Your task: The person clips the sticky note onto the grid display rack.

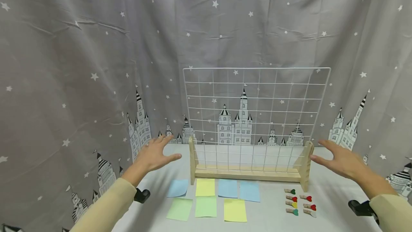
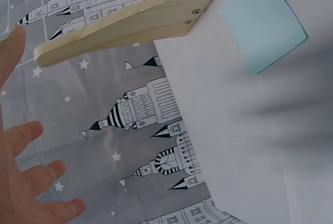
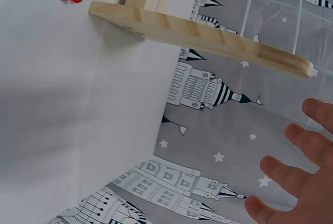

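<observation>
A white wire grid [image 1: 257, 111] stands upright in a wooden base [image 1: 248, 174] at the middle of the table. My left hand [image 1: 155, 156] hovers to the left of the base, fingers spread and holding nothing. On the other side, my right hand [image 1: 344, 160] is raised near the base's right end piece [image 3: 208, 34], its fingers apart and nothing in them. In the left wrist view, my left fingers [image 2: 44, 177] are separate from the wooden left end piece [image 2: 130, 21]. Space also shows between my right fingers [image 3: 283, 174] and the wood in the right wrist view.
Blue, yellow and green paper notes lie in front of the base, among them a yellow note [image 1: 235, 210] and a green note [image 1: 206, 207]. Several small wooden clips with colored hearts, one a red-heart clip [image 1: 305, 198], lie at the right. A grey curtain [image 1: 257, 38] hangs behind.
</observation>
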The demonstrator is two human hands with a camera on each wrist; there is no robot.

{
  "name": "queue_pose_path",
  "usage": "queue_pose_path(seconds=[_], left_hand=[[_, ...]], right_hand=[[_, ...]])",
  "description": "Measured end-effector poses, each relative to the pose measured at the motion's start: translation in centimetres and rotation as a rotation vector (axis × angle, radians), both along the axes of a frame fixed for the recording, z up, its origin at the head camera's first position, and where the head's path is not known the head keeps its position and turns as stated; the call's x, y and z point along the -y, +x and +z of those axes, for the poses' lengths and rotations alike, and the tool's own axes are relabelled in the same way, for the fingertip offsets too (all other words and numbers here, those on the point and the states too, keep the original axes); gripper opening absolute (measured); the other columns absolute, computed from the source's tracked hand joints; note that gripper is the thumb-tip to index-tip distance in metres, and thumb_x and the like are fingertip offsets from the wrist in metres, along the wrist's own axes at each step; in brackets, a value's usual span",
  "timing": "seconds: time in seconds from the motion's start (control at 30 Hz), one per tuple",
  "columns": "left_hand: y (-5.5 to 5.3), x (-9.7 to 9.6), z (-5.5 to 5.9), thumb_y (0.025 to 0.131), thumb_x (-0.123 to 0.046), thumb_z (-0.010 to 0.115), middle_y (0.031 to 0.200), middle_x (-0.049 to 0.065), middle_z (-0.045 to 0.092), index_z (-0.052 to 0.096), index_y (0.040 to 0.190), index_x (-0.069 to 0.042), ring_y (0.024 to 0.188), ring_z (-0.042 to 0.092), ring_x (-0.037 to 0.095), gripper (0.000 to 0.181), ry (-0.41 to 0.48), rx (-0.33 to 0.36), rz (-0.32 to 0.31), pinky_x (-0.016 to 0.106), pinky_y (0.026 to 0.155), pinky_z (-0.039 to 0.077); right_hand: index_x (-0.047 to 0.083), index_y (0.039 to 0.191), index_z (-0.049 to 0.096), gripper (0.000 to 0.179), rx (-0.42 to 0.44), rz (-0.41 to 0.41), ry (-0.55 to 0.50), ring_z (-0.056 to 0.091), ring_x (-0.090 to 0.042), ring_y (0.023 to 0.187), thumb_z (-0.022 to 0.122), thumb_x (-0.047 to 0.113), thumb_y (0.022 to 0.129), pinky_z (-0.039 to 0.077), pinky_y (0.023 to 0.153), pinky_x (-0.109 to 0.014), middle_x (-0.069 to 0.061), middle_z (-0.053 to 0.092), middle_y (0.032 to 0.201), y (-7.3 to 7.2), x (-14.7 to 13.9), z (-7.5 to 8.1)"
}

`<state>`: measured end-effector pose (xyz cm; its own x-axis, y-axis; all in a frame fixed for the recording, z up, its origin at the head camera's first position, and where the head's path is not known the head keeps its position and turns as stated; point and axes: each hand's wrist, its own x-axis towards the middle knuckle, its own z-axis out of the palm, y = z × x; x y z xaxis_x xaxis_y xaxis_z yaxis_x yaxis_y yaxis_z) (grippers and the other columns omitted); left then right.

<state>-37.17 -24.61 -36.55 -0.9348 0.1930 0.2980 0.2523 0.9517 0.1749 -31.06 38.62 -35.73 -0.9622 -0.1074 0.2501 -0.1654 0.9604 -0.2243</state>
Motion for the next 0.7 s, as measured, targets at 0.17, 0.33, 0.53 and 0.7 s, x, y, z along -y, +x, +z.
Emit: queue_pose_path(seconds=[0.17, 0.33, 0.53, 0.7], left_hand=[[0.1, 0.1, -0.9, 0.084, -0.081, 0.058, 0.164, 0.021, 0.037, 0.041, 0.159, -0.023, 0.146, 0.033, 0.057, 0.096, 0.003, 0.000, -0.010, 0.082, 0.106, 0.029], [0.0, 0.3, -1.8, 0.085, -0.081, 0.058, 0.164, 0.021, 0.037, 0.044, 0.157, -0.023, 0.144, 0.037, 0.057, 0.093, 0.004, -0.003, -0.008, 0.081, 0.103, 0.033], [-0.1, 0.6, -2.8, 0.085, -0.081, 0.057, 0.159, 0.020, 0.044, 0.048, 0.154, -0.021, 0.139, 0.046, 0.053, 0.092, -0.001, -0.015, -0.014, 0.077, 0.100, 0.040], [0.0, 0.8, -3.2, 0.084, -0.083, 0.057, 0.155, 0.018, 0.051, 0.050, 0.152, -0.020, 0.137, 0.052, 0.046, 0.093, 0.007, -0.023, -0.012, 0.073, 0.097, 0.044]], right_hand=[[-0.006, 0.150, 0.040, 0.089, 0.019, -0.006, -0.022, 0.042, -0.067, 0.129, 0.056, 0.064, 0.097, 0.040, 0.091, -0.080, -0.042, 0.040, 0.150, 0.0, 0.2, -1.0], [-0.005, 0.150, 0.042, 0.086, 0.012, 0.007, -0.033, 0.041, -0.068, 0.129, 0.057, 0.061, 0.097, 0.039, 0.092, -0.081, -0.042, 0.040, 0.150, 0.0, 0.0, -1.8], [-0.005, 0.148, 0.045, 0.085, 0.016, 0.002, -0.027, 0.046, -0.067, 0.126, 0.057, 0.062, 0.097, 0.044, 0.089, -0.077, -0.041, 0.045, 0.146, 0.0, 0.0, -2.8], [-0.004, 0.147, 0.046, 0.085, 0.018, -0.008, -0.028, 0.049, -0.066, 0.123, 0.057, 0.063, 0.097, 0.047, 0.084, -0.074, -0.041, 0.048, 0.145, 0.1, 0.1, -3.2]])
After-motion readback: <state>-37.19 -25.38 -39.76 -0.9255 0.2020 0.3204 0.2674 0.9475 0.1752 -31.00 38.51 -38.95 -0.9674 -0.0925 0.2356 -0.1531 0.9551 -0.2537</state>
